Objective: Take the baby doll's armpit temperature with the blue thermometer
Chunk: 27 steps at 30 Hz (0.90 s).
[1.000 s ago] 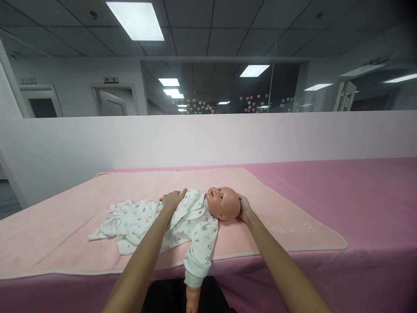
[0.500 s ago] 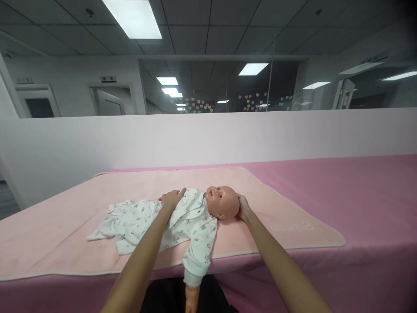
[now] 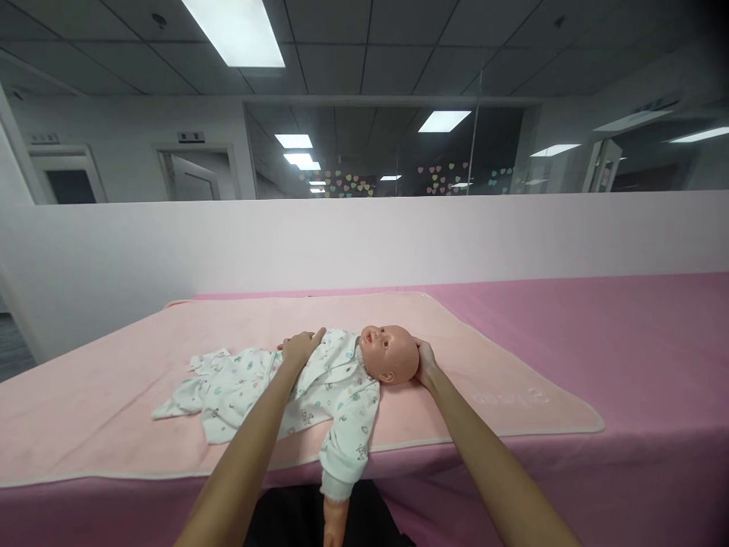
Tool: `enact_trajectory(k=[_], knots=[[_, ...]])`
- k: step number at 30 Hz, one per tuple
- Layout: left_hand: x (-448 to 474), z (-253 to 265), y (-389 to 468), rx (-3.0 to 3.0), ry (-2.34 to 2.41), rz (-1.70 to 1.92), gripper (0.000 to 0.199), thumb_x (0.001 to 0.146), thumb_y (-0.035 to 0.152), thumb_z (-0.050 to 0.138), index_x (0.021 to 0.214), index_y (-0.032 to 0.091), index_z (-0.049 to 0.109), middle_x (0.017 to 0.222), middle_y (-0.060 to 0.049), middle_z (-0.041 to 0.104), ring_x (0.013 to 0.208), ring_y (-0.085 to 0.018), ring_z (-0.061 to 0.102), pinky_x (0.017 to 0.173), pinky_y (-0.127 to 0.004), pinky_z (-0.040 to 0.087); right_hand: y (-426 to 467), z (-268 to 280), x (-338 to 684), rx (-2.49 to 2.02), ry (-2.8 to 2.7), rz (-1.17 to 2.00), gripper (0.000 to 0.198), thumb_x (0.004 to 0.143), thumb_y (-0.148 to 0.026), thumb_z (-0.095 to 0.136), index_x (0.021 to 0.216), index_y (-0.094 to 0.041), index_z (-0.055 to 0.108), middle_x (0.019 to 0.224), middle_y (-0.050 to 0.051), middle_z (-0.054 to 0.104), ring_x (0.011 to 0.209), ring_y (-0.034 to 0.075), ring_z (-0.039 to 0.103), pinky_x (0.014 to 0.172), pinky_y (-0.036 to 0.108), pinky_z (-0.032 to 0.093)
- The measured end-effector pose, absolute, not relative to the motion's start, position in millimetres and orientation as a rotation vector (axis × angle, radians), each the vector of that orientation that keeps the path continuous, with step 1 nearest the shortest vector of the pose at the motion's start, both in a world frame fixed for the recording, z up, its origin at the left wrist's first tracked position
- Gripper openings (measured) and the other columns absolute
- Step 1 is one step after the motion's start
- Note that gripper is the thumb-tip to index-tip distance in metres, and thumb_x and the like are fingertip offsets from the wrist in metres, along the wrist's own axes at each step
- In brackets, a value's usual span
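A baby doll (image 3: 389,354) in a white printed sleepsuit (image 3: 339,380) lies face up on a peach blanket (image 3: 456,334), its head to the right. My left hand (image 3: 300,349) lies over the doll's middle and holds its body, thumb toward the chest; the other fingers curve over the far side and are mostly hidden. At the crown of the head, my right hand (image 3: 425,363) cups the doll from behind and below, with its fingertips out of sight. The doll's near arm (image 3: 347,448) hangs past the front edge. Its sleepsuit legs (image 3: 222,395) lie flat and loose to the left.
Under the blanket is a pink cover (image 3: 626,349) that drops over the front edge. A low white wall (image 3: 364,239) stands behind, with glass above it. My dark-clothed lap (image 3: 296,516) is close against the front edge.
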<state>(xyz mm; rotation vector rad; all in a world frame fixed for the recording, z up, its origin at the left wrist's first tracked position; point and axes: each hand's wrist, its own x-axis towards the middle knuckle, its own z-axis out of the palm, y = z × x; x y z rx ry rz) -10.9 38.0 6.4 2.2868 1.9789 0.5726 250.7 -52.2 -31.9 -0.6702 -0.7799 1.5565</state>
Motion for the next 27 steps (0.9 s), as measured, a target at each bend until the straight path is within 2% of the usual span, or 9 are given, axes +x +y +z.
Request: enact_trajectory(k=[4, 11, 19, 23, 25, 27], knots=[[-10.6, 7.8, 35.7, 2.296, 1.955, 0.583, 0.066, 0.077, 0.063, 0.020, 0.090, 0.020, 0.068, 0.092, -0.013, 0.068, 0.092, -0.032, 0.058, 0.090, -0.047, 0.031, -51.0, -34.7, 252.5, -0.677, -0.807, 1.515, 0.041, 0.078, -0.035, 0.040, 0.105, -0.014, 0.061, 0.107, 0.011, 0.064, 0.099, 0.028, 0.059, 0.093, 0.048, 0.039], [-12.1, 5.3, 38.9, 2.268, 1.936, 0.635, 0.065, 0.076, 0.064, 0.022, 0.087, 0.019, 0.068, 0.093, -0.014, 0.068, 0.096, -0.034, 0.057, 0.091, -0.050, 0.028, -49.8, -34.6, 253.5, -0.676, -0.826, 1.528, 0.043, 0.078, -0.035, 0.039, 0.110, -0.014, 0.059, 0.110, 0.011, 0.062, 0.099, 0.028, 0.059, 0.093, 0.049, 0.037], [-11.9, 2.8, 43.1, 2.150, 1.858, 0.784, 0.052, 0.075, 0.058, 0.036, 0.081, 0.017, 0.068, 0.094, -0.015, 0.067, 0.100, -0.036, 0.054, 0.091, -0.054, 0.029, -47.8, -30.9, 252.4, -0.690, -0.815, 1.556, 0.041, 0.076, -0.031, 0.042, 0.109, -0.015, 0.059, 0.106, 0.010, 0.064, 0.096, 0.027, 0.061, 0.092, 0.048, 0.039], [-13.6, 7.7, 37.5, 2.073, 1.696, 0.981, 0.039, 0.077, 0.041, 0.044, 0.101, 0.018, 0.063, 0.110, -0.011, 0.062, 0.105, -0.028, 0.054, 0.089, -0.041, 0.039, -45.4, -34.2, 253.6, -0.695, -0.796, 1.550, 0.040, 0.075, -0.032, 0.043, 0.106, -0.014, 0.060, 0.104, 0.011, 0.065, 0.095, 0.028, 0.061, 0.092, 0.047, 0.040], [-13.7, 12.4, 28.7, 2.058, 1.563, 1.091, 0.043, 0.078, 0.037, 0.044, 0.115, 0.017, 0.055, 0.117, -0.009, 0.059, 0.104, -0.021, 0.055, 0.086, -0.033, 0.043, -43.3, -35.8, 254.1, -0.688, -0.794, 1.555, 0.041, 0.075, -0.032, 0.042, 0.107, -0.015, 0.060, 0.105, 0.011, 0.065, 0.095, 0.028, 0.061, 0.092, 0.048, 0.040], [-11.2, 17.8, 15.4, 2.025, 1.346, 1.167, 0.050, 0.080, 0.040, 0.044, 0.123, 0.016, 0.048, 0.114, -0.009, 0.060, 0.097, -0.018, 0.058, 0.080, -0.029, 0.046, -40.9, -36.8, 254.5, -0.685, -0.793, 1.553, 0.041, 0.075, -0.032, 0.042, 0.109, -0.015, 0.059, 0.105, 0.010, 0.065, 0.095, 0.027, 0.061, 0.092, 0.048, 0.039]])
